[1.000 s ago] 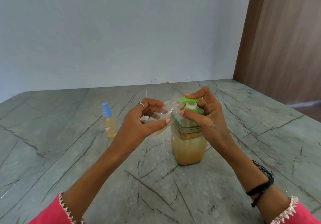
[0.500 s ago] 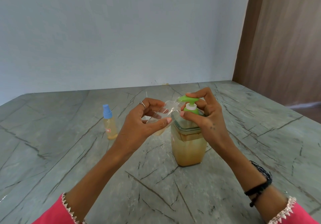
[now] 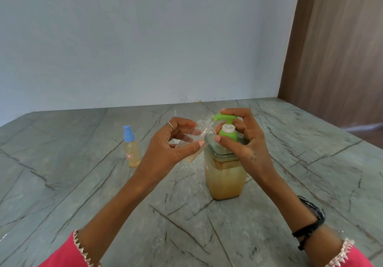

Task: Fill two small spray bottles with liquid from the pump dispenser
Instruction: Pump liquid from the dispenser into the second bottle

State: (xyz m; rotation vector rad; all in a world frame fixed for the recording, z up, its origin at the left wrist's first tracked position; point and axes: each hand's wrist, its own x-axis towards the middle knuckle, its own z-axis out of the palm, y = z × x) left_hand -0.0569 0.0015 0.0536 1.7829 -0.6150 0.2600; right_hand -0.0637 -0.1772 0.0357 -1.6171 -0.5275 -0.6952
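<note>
Risen pump head (image 3: 224, 117) under right hand (image 3: 246, 142)'s curled fingers; left hand (image 3: 176, 142) gripping uncapped bottle (image 3: 193, 137) at spout, scarcely filled; capped bottle (image 3: 131, 148) at nine o'clock full.

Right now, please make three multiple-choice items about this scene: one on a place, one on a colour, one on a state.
1. Where does the capped spray bottle stand?
A. left of the pump dispenser
B. right of it
C. on top of it

2. What colour is the pump head?
A. red
B. green
C. black

3. What does the left hand hold?
A. nothing
B. a spoon
C. a clear open bottle

Answers: 1 A, it stands on the table beyond the left arm. 2 B, the spout is bright green under the right hand. 3 C, the fingers grip it with its mouth at the spout.
</note>
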